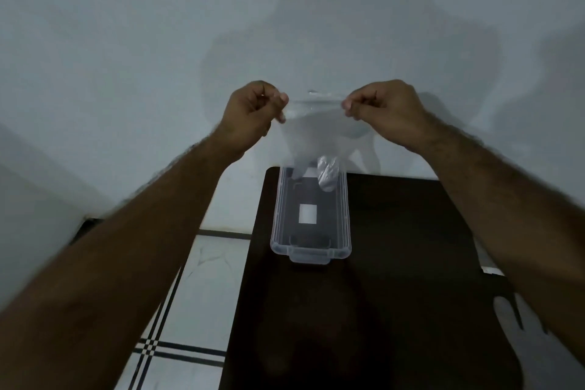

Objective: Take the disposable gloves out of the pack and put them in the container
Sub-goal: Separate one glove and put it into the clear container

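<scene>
Both hands, the left hand (253, 111) and right hand (384, 111), pinch the top corners of a clear glove (311, 136), stretched level between them. It hangs directly above the far end of the container (346, 215), whose long axis runs away from the person; lowering straight down looks sufficient.

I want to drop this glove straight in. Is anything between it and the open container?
Nothing visible. The glove, pinched by the left hand and right hand, hangs over the container, which has no lid on.
</scene>
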